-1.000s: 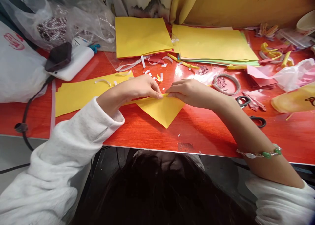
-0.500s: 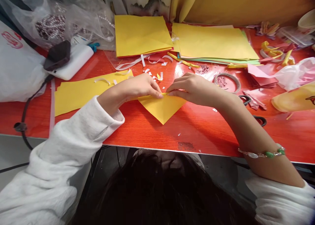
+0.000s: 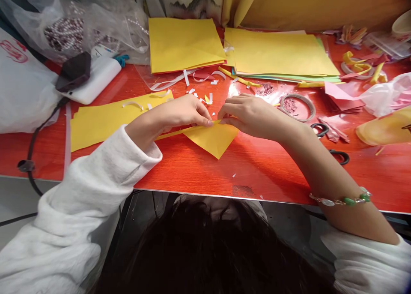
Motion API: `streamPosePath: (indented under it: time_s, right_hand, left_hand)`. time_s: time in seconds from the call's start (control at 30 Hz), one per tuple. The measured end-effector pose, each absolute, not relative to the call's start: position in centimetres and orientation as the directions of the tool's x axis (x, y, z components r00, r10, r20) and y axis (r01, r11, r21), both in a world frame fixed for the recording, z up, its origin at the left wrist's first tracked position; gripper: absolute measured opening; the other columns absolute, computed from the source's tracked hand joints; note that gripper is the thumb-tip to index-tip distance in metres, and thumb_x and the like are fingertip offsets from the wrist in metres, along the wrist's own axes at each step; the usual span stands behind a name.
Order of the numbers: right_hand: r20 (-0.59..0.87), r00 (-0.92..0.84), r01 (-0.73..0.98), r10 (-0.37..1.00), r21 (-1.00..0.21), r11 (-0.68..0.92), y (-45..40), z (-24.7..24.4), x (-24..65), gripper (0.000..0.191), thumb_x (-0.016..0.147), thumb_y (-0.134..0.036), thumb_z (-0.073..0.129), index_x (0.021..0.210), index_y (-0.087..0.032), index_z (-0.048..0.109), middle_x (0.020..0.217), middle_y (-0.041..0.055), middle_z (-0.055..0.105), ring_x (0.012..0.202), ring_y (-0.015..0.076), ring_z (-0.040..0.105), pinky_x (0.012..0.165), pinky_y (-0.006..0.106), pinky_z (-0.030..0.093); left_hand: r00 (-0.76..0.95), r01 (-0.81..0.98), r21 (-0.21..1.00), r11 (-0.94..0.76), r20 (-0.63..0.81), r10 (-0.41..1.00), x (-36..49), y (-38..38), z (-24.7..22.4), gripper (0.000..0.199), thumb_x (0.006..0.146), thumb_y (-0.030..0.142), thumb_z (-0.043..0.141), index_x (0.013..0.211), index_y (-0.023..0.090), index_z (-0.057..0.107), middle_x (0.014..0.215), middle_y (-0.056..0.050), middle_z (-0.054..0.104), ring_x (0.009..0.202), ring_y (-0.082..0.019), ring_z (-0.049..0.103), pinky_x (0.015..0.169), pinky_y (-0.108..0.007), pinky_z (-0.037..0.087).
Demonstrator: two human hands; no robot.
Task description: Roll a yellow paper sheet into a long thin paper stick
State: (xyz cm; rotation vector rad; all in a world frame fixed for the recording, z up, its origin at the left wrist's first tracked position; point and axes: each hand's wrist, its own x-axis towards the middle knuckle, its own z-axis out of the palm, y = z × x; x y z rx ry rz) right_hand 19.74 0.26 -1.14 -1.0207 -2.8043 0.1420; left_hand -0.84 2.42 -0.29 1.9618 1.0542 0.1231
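A yellow sheet of paper hangs between my hands over the red table, one pointed corner toward the front edge. Its upper edge is rolled or folded into a narrow strip that extends left beneath my left wrist. My left hand pinches this edge with thumb and fingertips. Just to the right, my right hand pinches the same edge, its fingers curled and partly hiding the paper. The two sets of fingertips are a small gap apart.
Yellow paper stacks lie behind my hands, with more yellow sheets at left. White scraps, a tape roll, black-handled scissors and a yellow cup are around. A power bank sits at left.
The paper's pointed corner has shifted slightly right and up, and the sheet has tilted. More of the narrow strip shows beneath my left wrist. Both hands keep their pinch.
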Motion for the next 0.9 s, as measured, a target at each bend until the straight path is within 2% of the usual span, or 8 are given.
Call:
streamPosePath:
  time_s: [0.17, 0.37, 0.5, 0.77, 0.9]
  right_hand:
    - [0.063, -0.773, 0.61, 0.631, -0.2, 0.767, 0.3, -1.3, 19.9, 0.032, 0.093, -0.028, 0.036, 0.092, -0.015, 0.065, 0.082, 0.0065, 0.063, 0.071, 0.0136, 0.052, 0.069, 0.028, 0.035]
    - [0.093, -0.755, 0.641, 0.649, -0.099, 0.761, 0.2, -1.1, 19.9, 0.032, 0.093, -0.029, 0.035, 0.091, -0.016, 0.064, 0.084, 0.0057, 0.064, 0.073, 0.0144, 0.053, 0.075, 0.031, 0.034]
    - [0.107, -0.741, 0.661, 0.663, -0.058, 0.748, 0.1, -0.9, 19.9, 0.03, 0.092, -0.029, 0.035, 0.091, -0.017, 0.063, 0.086, 0.0052, 0.064, 0.076, 0.015, 0.055, 0.077, 0.033, 0.033]
    - [0.082, -0.75, 0.636, 0.656, -0.183, 0.75, 0.3, -0.9, 20.1, 0.03, 0.092, -0.025, 0.036, 0.095, -0.018, 0.064, 0.088, 0.004, 0.066, 0.077, 0.0142, 0.055, 0.076, 0.031, 0.034]
    - [0.069, -0.728, 0.673, 0.682, -0.117, 0.731, 0.1, -0.9, 19.7, 0.027, 0.091, -0.028, 0.038, 0.091, -0.017, 0.063, 0.086, 0.005, 0.064, 0.075, 0.015, 0.054, 0.077, 0.033, 0.033]
  left_hand:
    - [0.621, 0.608, 0.755, -0.247, -0.257, 0.74, -0.8, 2.3, -0.6, 0.029, 0.068, 0.038, 0.064, 0.083, 0.013, 0.07, 0.077, -0.001, 0.066, 0.073, -0.011, 0.051, 0.071, -0.024, 0.037]
    - [0.624, 0.648, 0.715, -0.263, -0.3, 0.721, -0.8, 2.6, -0.9, 0.033, 0.07, 0.045, 0.059, 0.079, 0.016, 0.071, 0.073, 0.002, 0.063, 0.074, -0.014, 0.054, 0.068, -0.024, 0.036]
    - [0.607, 0.668, 0.7, -0.252, -0.315, 0.73, -0.7, 2.6, -0.8, 0.032, 0.07, 0.044, 0.057, 0.075, 0.015, 0.071, 0.069, 0.003, 0.06, 0.073, -0.013, 0.055, 0.066, -0.023, 0.036]
    - [0.617, 0.585, 0.78, -0.221, -0.252, 0.745, -0.5, 2.7, -1.3, 0.024, 0.064, 0.035, 0.063, 0.076, 0.015, 0.071, 0.073, 0.002, 0.065, 0.071, -0.012, 0.055, 0.067, -0.022, 0.037]
    - [0.608, 0.61, 0.755, -0.239, -0.253, 0.752, -0.5, 2.7, -1.2, 0.024, 0.063, 0.035, 0.065, 0.074, 0.015, 0.07, 0.07, 0.002, 0.064, 0.069, -0.011, 0.054, 0.065, -0.022, 0.036]
